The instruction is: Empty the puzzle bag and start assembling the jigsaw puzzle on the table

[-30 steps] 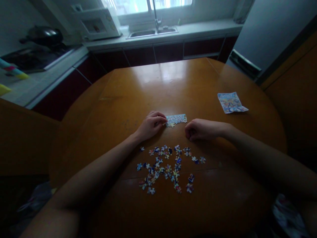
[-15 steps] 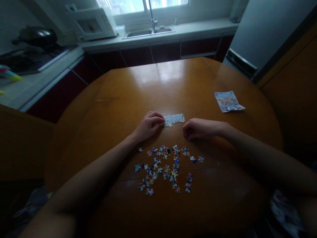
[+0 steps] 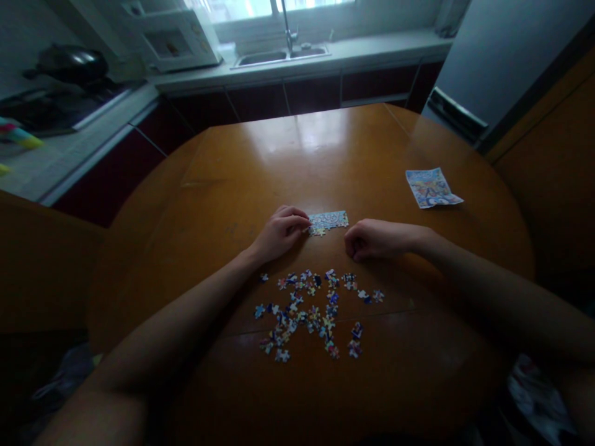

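Observation:
A small joined strip of puzzle (image 3: 329, 220) lies on the round wooden table (image 3: 260, 167). My left hand (image 3: 279, 233) rests at the strip's left end, fingers curled and pinched at its edge; what the pinch holds is too small to make out. To the strip's right, my right hand (image 3: 372, 240) lies on the table as a loose fist, apart from the strip. Several loose puzzle pieces (image 3: 312, 313) are scattered on the table in front of both hands.
A printed picture sheet (image 3: 432, 187) lies at the table's right side. Behind the table run a counter with a sink (image 3: 279, 57), a microwave (image 3: 174, 38) and a dark pot (image 3: 69, 63) on a stove. A grey fridge (image 3: 502, 56) stands at the right.
Both hands stay where they were beside the strip. Only the camera has shifted slightly.

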`<state>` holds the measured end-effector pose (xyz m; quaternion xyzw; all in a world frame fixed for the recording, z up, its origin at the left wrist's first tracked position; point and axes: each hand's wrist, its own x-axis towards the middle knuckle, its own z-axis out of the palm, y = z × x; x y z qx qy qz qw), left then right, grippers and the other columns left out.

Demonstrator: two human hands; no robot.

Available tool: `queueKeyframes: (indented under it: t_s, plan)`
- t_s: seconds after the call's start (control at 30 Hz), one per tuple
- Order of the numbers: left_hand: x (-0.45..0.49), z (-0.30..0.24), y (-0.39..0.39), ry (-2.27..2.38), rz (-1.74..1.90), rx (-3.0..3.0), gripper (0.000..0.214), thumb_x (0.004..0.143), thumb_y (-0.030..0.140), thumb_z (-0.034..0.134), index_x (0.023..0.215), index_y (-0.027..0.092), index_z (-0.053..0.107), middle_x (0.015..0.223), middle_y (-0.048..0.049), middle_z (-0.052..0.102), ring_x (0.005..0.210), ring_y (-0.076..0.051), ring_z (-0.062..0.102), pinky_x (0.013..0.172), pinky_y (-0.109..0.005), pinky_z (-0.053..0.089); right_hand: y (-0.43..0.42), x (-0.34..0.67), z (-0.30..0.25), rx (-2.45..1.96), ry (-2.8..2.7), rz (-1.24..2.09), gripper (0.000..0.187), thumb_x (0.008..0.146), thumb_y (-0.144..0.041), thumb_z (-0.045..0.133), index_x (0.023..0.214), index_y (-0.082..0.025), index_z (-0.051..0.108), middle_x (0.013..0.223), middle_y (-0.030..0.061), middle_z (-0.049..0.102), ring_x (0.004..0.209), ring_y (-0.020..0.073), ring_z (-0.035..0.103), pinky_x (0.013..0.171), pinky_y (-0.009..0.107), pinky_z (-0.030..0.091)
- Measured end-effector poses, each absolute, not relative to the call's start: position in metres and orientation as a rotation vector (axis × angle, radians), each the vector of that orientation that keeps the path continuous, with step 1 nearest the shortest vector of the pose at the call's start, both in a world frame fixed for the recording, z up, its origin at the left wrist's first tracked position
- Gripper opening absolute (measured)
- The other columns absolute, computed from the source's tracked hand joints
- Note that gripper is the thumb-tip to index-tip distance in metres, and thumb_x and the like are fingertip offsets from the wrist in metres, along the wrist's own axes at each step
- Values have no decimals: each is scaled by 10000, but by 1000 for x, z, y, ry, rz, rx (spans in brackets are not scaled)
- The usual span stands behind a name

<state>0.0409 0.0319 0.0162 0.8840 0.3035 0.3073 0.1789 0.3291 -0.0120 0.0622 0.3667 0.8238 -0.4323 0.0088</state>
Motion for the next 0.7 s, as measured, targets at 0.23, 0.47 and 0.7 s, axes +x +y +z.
queueKeyframes:
  t_s: [0.23,0.47,0.7]
  plan:
    - [41,16,32,863,878,2494,179,939,192,577,966,225,751,1036,-59,714,997,-204,620,914,-407,503,-13,329,65,1166,2560,-1334,53,787,-157,689,836,-174,699,754,6,672,680,150,589,624,280,429]
    - [43,17,30,867,879,2480,189,934,179,569,958,224,751,1026,-60,712,991,-204,617,913,-407,504,-11,331,60,1129,2568,-1362,55,797,-185,689,850,-172,694,759,7,674,683,148,597,622,277,429]
    - [43,18,29,882,858,2472,200,929,183,563,955,222,757,1032,-67,712,992,-209,616,919,-415,506,-11,332,62,1117,2566,-1366,57,798,-210,692,843,-174,690,748,1,662,680,148,591,619,273,420]
